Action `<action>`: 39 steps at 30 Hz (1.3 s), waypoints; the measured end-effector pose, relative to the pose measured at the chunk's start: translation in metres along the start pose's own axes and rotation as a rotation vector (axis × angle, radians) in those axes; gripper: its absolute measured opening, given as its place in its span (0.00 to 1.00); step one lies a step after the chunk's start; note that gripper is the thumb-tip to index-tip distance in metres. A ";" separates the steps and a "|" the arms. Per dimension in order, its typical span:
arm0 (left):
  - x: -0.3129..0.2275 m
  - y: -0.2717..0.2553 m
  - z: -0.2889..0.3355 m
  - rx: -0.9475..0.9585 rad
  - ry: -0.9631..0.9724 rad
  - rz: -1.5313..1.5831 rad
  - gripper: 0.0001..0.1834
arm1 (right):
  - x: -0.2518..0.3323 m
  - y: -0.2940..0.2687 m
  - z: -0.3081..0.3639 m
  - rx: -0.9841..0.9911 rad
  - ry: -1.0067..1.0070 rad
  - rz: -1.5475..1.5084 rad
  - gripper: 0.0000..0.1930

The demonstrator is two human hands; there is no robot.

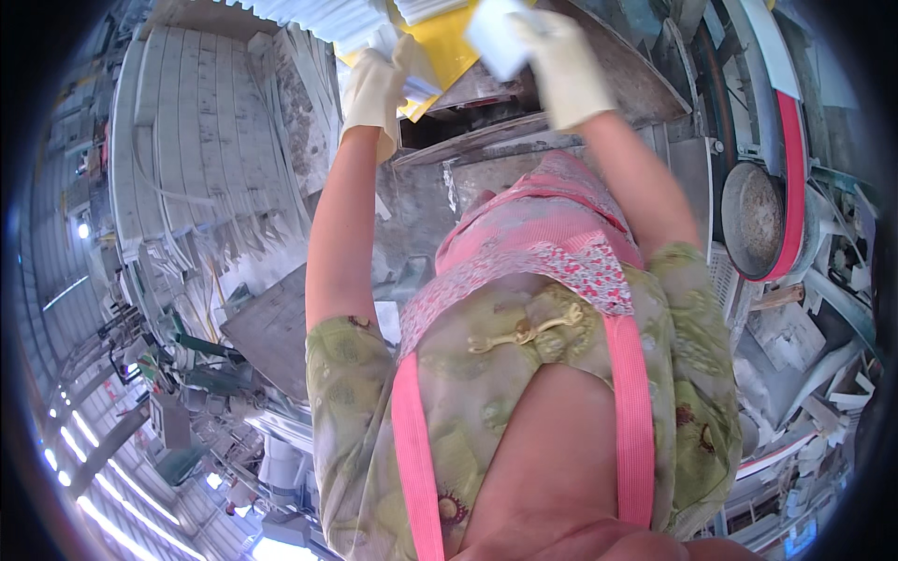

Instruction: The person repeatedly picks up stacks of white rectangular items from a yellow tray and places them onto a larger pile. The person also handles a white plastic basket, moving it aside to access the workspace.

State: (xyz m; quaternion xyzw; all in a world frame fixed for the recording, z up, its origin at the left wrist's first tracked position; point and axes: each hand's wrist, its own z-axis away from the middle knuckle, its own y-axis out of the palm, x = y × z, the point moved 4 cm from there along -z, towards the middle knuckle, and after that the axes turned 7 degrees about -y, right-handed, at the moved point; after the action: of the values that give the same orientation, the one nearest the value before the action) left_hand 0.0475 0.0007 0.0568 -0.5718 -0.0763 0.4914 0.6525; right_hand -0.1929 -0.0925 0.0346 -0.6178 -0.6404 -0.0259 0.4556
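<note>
Gloves up top in the head view, both hands raised to the far edge of the frame. Left hand in a cream rubber glove, fingers curled shut around the edge of a flat yellow sheet with pale strips lying across it. Right hand, gloved the same, pinched closed on a small white rectangular slab, thumb under, fingers over the top. Slab just beside the yellow sheet, overlapping its right edge, both held above a grey dusty metal worktable.

Bare forearms running down from the gloves to short green patterned sleeves. Pink floral apron with pink straps filling the middle of the picture, right below the hands.

Left of the arms, tall stack of white ridged panels, laid side by side, with thin white offcuts spilling off its lower edge. Beneath that, grey square board tilted near the left elbow.

Off to the right, round dusty grey metal pan sitting against a curved red and white machine guard, well apart from the right hand. White broken scraps scattered lower right. Bright lights glaring along the lower left rim.
</note>
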 end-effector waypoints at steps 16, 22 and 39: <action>-0.028 0.021 0.017 -0.226 -0.001 0.208 0.33 | -0.036 -0.014 -0.001 0.247 0.065 -0.386 0.28; -0.035 0.028 0.027 -0.162 -0.091 0.492 0.42 | -0.204 -0.314 0.107 -0.336 0.562 0.399 0.19; 0.029 0.035 -0.021 -0.364 -0.211 0.108 0.47 | -0.283 -0.370 0.118 0.226 0.258 0.948 0.30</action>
State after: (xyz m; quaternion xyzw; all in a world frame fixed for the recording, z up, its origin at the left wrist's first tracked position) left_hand 0.0565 0.0026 0.0073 -0.6288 -0.2009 0.5610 0.4996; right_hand -0.6100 -0.3265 -0.0126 -0.7792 -0.2266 0.1772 0.5568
